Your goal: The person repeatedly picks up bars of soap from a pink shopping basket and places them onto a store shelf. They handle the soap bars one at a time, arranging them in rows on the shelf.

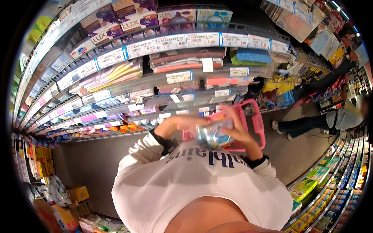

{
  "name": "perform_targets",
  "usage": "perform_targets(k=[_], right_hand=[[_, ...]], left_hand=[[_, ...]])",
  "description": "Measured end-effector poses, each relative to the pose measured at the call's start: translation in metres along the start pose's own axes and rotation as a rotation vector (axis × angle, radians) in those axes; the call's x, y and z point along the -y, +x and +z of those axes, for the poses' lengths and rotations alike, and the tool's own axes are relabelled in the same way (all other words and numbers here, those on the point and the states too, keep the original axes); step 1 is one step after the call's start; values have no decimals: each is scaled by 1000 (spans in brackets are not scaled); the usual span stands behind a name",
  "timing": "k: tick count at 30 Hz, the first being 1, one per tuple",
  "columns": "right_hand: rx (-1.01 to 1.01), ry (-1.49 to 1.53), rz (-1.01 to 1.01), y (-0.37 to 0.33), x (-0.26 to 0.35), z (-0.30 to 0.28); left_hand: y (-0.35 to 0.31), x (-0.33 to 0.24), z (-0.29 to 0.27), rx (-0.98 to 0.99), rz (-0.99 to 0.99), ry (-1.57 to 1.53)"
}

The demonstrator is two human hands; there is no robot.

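Note:
In front of my chest is a shiny, clear-and-bluish plastic package, blurred by motion, so its contents cannot be made out. My right hand holds its right side, thumb and lower fingers against it while other fingers point up. At the package's upper left edge, my left hand reaches in from the side; its fingers are smeared and their grip is unclear. Just beyond the hands is a pink plastic basket, partly hidden behind my right forearm and the package.
Ahead runs a long shelf with boxed goods on top and folded towels below. At the right, a person in dark trousers stands in the aisle. Lower right is another stocked shelf; cartons stand on the lower left.

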State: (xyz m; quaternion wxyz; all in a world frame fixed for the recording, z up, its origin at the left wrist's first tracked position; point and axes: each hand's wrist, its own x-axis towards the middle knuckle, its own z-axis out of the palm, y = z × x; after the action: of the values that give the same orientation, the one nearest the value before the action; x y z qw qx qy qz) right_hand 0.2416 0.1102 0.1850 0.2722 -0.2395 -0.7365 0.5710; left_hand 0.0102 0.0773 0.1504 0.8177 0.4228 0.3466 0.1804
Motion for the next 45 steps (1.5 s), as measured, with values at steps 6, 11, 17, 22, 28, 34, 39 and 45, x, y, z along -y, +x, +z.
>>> perform_targets(k=[6, 11, 17, 22, 28, 34, 39, 45], right_hand=[[179, 428, 399, -30, -11, 16], [39, 768, 544, -16, 7, 14], [-378, 462, -18, 31, 39, -18], [-331, 85, -598, 109, 115, -62], [-342, -31, -737, 166, 146, -100], [-383, 108, -579, 173, 139, -111], [-422, 84, -598, 183, 135, -101], [-421, 169, -542, 220, 142, -110]], left_hand=[[-10, 21, 4, 30, -72, 196], [-22, 0, 13, -223, -22, -47], [-35, -76, 44, -524, 722, 382], [-42, -176, 61, -965, 1104, 943], [-49, -246, 41, -1065, 1063, 1215], [-54, -253, 26, -1079, 1181, 1456], [-42, -249, 10, -1105, 1135, 1466], [-38, -283, -6, -1241, 1003, 1384]])
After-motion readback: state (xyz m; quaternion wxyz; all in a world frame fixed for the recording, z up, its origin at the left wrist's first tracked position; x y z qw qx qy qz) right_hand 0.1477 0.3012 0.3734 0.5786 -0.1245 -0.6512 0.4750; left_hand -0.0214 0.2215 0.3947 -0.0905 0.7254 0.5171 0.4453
